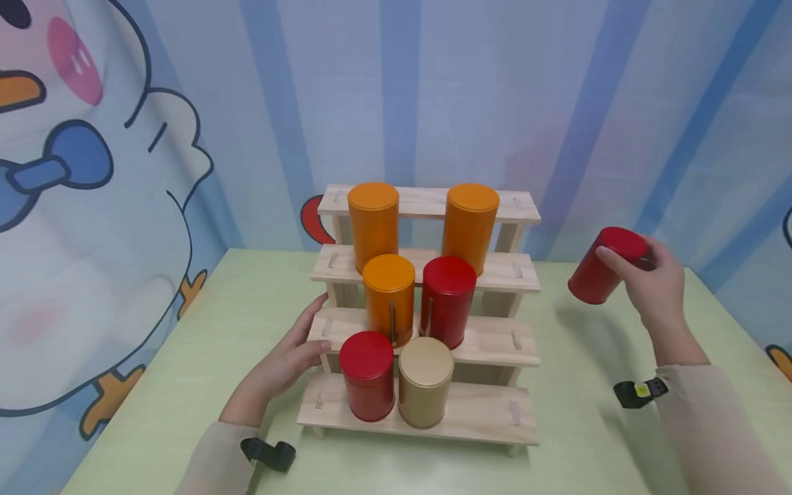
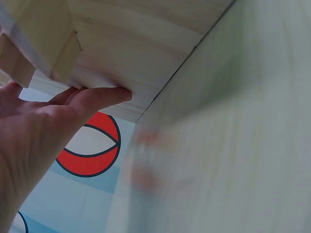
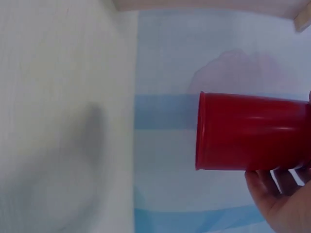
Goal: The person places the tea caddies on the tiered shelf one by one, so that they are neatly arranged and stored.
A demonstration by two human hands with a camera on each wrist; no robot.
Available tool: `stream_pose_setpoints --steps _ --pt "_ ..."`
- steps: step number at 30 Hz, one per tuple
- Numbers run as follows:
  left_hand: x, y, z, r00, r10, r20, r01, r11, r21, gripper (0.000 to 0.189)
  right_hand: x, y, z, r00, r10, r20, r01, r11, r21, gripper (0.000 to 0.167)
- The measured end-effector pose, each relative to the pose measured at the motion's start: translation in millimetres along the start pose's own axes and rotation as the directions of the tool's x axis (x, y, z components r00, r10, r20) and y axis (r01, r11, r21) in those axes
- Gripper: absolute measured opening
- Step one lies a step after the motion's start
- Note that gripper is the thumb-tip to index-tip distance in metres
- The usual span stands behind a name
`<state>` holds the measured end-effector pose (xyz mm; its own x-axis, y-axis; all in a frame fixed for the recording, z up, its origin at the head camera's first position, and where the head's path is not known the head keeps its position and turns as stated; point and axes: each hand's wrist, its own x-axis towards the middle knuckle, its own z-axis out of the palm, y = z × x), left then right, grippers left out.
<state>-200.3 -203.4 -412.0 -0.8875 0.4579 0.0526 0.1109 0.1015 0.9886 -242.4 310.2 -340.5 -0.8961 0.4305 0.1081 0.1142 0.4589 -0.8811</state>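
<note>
My right hand (image 1: 658,285) grips a red canister (image 1: 594,278) near its lidded top, holding it tilted above the table to the right of a stepped wooden shelf (image 1: 495,412). That same canister (image 3: 252,131) fills the right of the right wrist view, fingers (image 3: 265,191) along its side. At the shelf's left side rests my left hand (image 1: 281,364), thumb at a step's edge. The left wrist view shows its extended fingers (image 2: 104,97) against the wood. A red canister (image 1: 367,381) and a gold canister (image 1: 425,388) stand on the lowest step.
One step up stand an orange canister (image 1: 390,295) and another red canister (image 1: 449,299). Two taller-looking orange canisters (image 1: 374,223) are on the step behind, below the top board (image 1: 421,199). The light green table (image 1: 247,289) meets a patterned cloth backdrop (image 1: 495,89).
</note>
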Motion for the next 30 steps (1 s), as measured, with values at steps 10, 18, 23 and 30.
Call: stream_pose_setpoints --steps 10,18,23,30 --pt "-0.3 -0.3 -0.5 1.0 0.007 0.005 -0.007 1.0 -0.001 0.079 -53.8 -19 -28 0.995 -0.059 0.079 0.056 0.998 0.041 0.069" --pt "0.4 0.0 0.4 1.0 0.007 0.006 -0.007 1.0 0.0 0.08 -92.9 -23 -37 0.985 -0.097 0.143 0.091 0.995 0.048 0.059" --pt "0.2 -0.6 -0.2 1.0 0.013 0.009 -0.013 1.0 -0.006 0.079 -116.0 -29 -33 0.978 -0.104 0.18 0.104 0.995 0.013 0.064" --pt "0.7 -1.9 -0.8 1.0 0.019 0.013 -0.019 1.0 -0.011 0.079 -142.6 -32 -18 0.957 -0.162 0.242 0.145 0.985 0.089 0.062"
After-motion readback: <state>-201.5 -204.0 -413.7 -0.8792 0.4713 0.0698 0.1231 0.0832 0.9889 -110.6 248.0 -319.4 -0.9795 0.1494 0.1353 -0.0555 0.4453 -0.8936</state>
